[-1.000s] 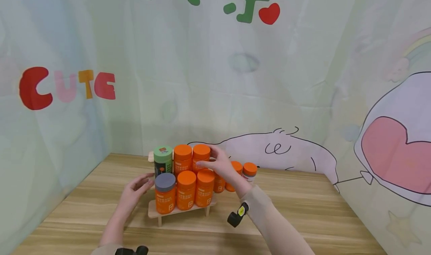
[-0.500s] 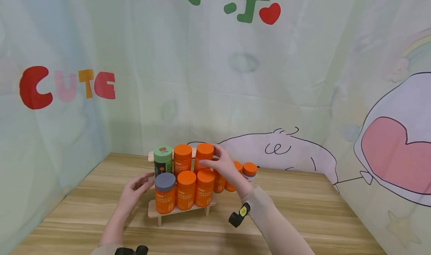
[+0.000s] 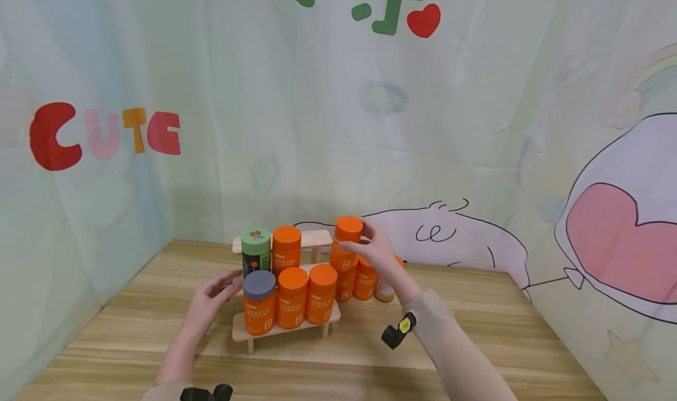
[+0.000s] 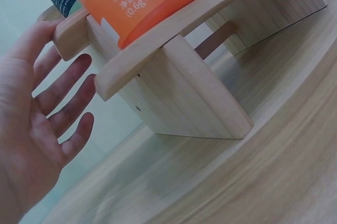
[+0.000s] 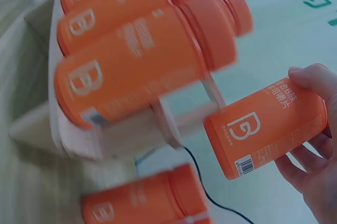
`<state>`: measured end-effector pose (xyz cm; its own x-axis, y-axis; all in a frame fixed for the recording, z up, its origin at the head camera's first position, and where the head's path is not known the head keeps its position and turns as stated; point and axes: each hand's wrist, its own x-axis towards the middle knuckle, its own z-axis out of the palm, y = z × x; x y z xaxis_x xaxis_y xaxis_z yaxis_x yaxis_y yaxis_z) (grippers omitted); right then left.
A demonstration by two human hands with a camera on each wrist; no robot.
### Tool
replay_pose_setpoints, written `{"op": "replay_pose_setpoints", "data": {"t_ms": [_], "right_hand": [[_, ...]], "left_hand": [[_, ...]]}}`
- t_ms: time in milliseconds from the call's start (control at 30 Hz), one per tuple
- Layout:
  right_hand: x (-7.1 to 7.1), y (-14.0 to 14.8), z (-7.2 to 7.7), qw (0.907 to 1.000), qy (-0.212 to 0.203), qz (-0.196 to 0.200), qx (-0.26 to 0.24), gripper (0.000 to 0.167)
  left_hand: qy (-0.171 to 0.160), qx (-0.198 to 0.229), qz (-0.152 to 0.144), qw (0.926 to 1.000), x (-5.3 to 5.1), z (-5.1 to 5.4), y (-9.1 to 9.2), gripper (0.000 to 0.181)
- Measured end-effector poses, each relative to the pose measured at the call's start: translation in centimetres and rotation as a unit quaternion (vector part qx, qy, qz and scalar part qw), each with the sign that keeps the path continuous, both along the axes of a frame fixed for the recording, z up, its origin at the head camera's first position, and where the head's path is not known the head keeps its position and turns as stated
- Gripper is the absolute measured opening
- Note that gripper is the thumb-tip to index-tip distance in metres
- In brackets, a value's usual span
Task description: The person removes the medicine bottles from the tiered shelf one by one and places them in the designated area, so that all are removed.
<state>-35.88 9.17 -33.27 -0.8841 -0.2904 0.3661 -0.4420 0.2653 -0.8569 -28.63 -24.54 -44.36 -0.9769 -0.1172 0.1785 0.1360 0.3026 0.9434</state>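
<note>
My right hand (image 3: 379,249) grips an orange supplement bottle (image 3: 342,249) near its lid and holds it raised beside the rack. The right wrist view shows this bottle (image 5: 258,124) tilted, its lid end covered by the hand. My left hand (image 3: 211,300) stays at the left end of the stepped wooden rack (image 3: 309,238), fingers loosely extended. Its thumb appears to touch a plank end in the left wrist view. A grey-lidded orange bottle (image 3: 259,307) and two orange-lidded ones stand on the front step. Behind them are a green-lidded bottle (image 3: 256,251) and an orange bottle (image 3: 287,245).
On the wooden table (image 3: 449,330), right of the rack, stand more orange bottles (image 3: 365,281) and a small white-labelled bottle (image 3: 384,287). A printed curtain (image 3: 338,154) hangs behind and along both sides. A thin dark cord (image 5: 202,182) runs behind the rack.
My right hand has lifted the orange bottle from the right end of the back row and moved it rightward, clear of the rack. The left hand has stayed in place.
</note>
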Motion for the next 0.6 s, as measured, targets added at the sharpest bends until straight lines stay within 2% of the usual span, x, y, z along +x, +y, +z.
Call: {"op": "replay_pose_setpoints", "data": {"t_ms": [233, 433, 600], "right_hand": [[-0.8, 4.0, 0.9, 0.9983, 0.015, -0.056, 0.007, 0.055], [-1.0, 7.2, 0.8, 0.9959, -0.001, -0.090, -0.006, 0.058], [-1.1, 9.5, 0.5, 0.9940, -0.005, -0.109, 0.004, 0.059]], "left_hand": [[0.001, -0.004, 0.000, 1.0000, 0.0, 0.0, 0.0, 0.051], [0.001, -0.012, 0.003, 0.9999, 0.1, 0.1, 0.1, 0.050], [-0.004, -0.008, -0.001, 1.0000, 0.2, 0.1, 0.1, 0.051]]}}
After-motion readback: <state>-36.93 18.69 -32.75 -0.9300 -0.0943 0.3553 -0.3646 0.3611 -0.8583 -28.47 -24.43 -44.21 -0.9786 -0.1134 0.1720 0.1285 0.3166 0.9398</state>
